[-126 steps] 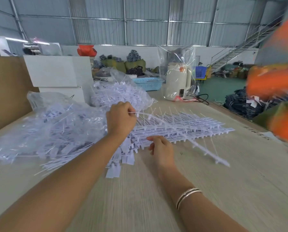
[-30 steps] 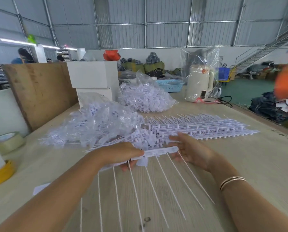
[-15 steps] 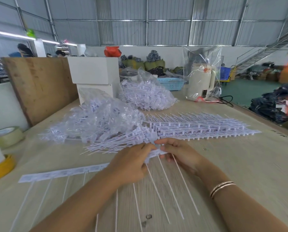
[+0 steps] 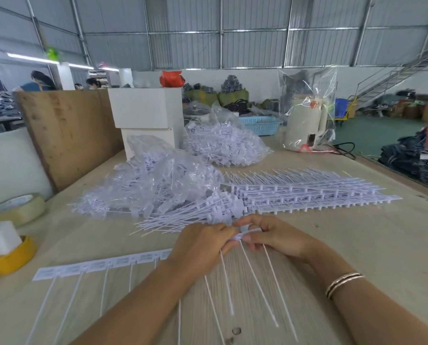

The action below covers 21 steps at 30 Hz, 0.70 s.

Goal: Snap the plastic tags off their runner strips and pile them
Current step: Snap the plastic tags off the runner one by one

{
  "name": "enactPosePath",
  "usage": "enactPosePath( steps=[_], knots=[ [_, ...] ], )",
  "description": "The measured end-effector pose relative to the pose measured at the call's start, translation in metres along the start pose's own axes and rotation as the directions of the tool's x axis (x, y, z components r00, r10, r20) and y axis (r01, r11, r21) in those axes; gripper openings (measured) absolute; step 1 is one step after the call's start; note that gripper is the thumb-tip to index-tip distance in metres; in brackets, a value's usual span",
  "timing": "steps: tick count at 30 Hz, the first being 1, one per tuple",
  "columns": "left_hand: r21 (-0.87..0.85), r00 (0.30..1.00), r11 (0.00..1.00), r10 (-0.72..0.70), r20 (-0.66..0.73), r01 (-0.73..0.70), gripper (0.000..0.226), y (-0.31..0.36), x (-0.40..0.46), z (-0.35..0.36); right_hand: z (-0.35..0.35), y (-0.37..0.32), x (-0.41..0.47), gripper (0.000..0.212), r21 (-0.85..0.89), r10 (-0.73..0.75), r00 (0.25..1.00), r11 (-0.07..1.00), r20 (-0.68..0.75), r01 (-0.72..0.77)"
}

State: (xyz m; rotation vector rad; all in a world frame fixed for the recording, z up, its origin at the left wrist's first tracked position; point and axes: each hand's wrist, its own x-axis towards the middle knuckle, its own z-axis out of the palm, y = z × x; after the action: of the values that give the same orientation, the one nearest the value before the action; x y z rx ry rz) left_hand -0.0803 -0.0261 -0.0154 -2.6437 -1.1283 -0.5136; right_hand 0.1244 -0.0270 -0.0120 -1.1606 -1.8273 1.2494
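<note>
While both hands meet at the near middle of the table (image 4: 357, 245), hard to call the job more than partly done. Left hand (image 4: 200, 247) curled round a small bunch of tags (image 4: 243, 236), right hand (image 4: 277, 236) pinching the same bunch from the other side, thin tails fanning toward the camera. Probably freshly snapped or being squared up — too blurred at the fingertips to tell. Just left of the hands, flat on the table: one strip (image 4: 103, 263) with its tags unbroken, tails trailing down. Just beyond the hands, a loose pile (image 4: 183, 220) of freed tags, touching the near edge of a clear bag (image 4: 155, 183) of more. Right of that, well stocked — a stack (image 4: 307, 192) of whole strips awaiting snapping. Most of the work evidently ahead.
</note>
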Motion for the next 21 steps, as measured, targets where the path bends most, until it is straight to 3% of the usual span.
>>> enactPosePath(
  steps=[7, 13, 16, 21],
  knots=[
    [0.032, 0.996, 0.996, -0.087, 0.0, 0.087, 0.037, 0.0, 0.001, 0.004, 0.008, -0.003, 0.006, 0.031, 0.012, -0.102, 0.992, 0.995, -0.078, 0.104],
    [-0.159, 0.978, 0.969, -0.2, -0.062, 0.188, 0.034, 0.001, -0.002, 0.003, 0.017, -0.006, 0.009, 0.027, 0.12, -0.193, 0.969, 0.97, -0.157, 0.212],
    [-0.23, 0.968, 0.946, -0.247, -0.048, 0.23, 0.032, 0.0, -0.001, 0.007, 0.022, -0.008, 0.011, 0.025, 0.071, -0.244, 0.951, 0.963, -0.191, 0.261],
    [-0.304, 0.959, 0.937, -0.231, -0.166, 0.173, 0.034, 0.001, -0.001, 0.009, 0.021, -0.007, 0.013, 0.028, 0.18, -0.228, 0.94, 0.944, -0.255, 0.278]
  ],
)
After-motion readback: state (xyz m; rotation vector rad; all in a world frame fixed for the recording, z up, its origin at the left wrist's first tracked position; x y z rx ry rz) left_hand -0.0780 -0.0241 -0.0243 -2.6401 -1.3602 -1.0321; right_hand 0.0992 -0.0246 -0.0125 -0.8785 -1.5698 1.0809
